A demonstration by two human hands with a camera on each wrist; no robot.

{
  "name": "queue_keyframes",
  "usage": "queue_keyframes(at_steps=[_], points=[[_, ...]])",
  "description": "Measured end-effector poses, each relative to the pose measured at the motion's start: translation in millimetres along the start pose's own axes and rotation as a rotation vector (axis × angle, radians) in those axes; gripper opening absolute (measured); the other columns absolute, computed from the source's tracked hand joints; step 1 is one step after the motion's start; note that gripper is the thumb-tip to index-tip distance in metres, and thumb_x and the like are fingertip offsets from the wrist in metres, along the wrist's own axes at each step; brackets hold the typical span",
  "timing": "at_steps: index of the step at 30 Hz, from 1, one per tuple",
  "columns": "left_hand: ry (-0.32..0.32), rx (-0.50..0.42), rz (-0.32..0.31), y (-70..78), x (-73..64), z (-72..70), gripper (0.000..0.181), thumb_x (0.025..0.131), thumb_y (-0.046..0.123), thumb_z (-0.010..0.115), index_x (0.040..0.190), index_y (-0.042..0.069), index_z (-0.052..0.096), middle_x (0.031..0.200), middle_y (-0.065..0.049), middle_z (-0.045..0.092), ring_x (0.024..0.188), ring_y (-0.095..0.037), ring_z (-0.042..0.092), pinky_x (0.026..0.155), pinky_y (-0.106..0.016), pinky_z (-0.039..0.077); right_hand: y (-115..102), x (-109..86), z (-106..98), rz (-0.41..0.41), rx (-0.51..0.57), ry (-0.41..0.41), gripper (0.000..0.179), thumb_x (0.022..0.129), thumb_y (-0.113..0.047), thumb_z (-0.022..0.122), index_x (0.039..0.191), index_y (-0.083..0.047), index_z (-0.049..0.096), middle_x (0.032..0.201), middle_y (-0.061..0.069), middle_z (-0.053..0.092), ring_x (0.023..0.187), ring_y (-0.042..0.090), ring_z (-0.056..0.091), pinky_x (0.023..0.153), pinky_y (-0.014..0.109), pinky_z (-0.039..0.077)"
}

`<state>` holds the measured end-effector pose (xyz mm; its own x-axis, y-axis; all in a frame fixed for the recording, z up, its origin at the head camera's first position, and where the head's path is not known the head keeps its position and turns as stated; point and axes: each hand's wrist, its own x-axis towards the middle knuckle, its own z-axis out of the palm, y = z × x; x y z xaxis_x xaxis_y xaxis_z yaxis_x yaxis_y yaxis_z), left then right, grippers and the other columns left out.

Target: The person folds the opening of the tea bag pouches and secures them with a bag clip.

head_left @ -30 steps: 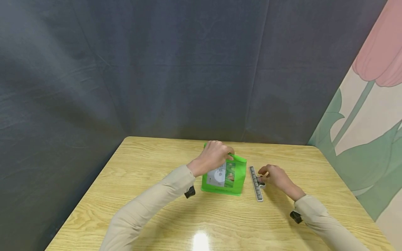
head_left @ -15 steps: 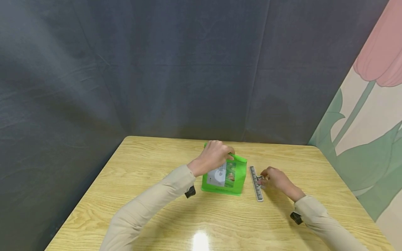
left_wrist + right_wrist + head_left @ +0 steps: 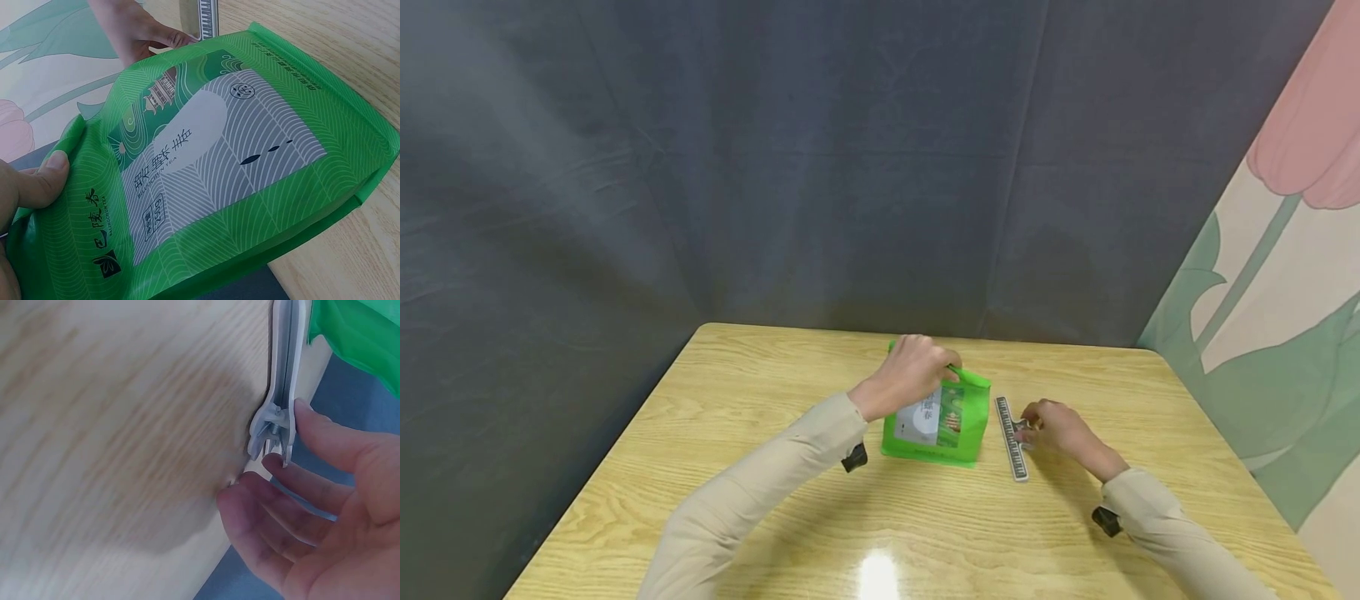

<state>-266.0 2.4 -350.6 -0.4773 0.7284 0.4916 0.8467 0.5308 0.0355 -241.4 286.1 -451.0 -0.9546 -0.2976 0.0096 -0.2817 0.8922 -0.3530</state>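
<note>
Sleeves — pale, two, nearest the body, each with a black wrist piece.
Right hand: thumb and forefinger set on the clip's handle, other fingers curved loosely below.
Clip: one, long, ridged, lying on the table between the hands, close by the right fingers.
Left hand: well apart from the right, clamped on the bag's top.
Bag: one, green, tea, standing beneath the left hand, just left of the clip.
Curtain: dark, beyond both hands.
Painted wall: flowered, to the right hand's right.

Handling, by judgement: seat thumb and forefinger squarely on opposite handle ends before squeezing; keep the left grip firm — a slack top may unroll.

Not made out: left fingertips behind the bag; how firmly the forefinger bears; the clip's far end, cut off in the right wrist view.
</note>
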Motion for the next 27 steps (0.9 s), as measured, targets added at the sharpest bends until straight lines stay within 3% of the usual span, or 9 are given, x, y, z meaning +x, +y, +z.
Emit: queue_keyframes(at_steps=[27], points=[[-0.002,-0.001,-0.007,0.3,1.5,2.1,0.011,0.087,0.018,0.078,0.097,0.013,0.079,0.086,0.001,0.075,0.049,0.001,0.046,0.044,-0.011,0.032,-2.8,-2.5,-9.2,0.008,0.061,-0.007,0.024,0.089,-0.004,0.072,0.107,0.007,0.062,0.091,0.019,0.067,0.082,0.031,0.065,0.072,0.049,0.052]])
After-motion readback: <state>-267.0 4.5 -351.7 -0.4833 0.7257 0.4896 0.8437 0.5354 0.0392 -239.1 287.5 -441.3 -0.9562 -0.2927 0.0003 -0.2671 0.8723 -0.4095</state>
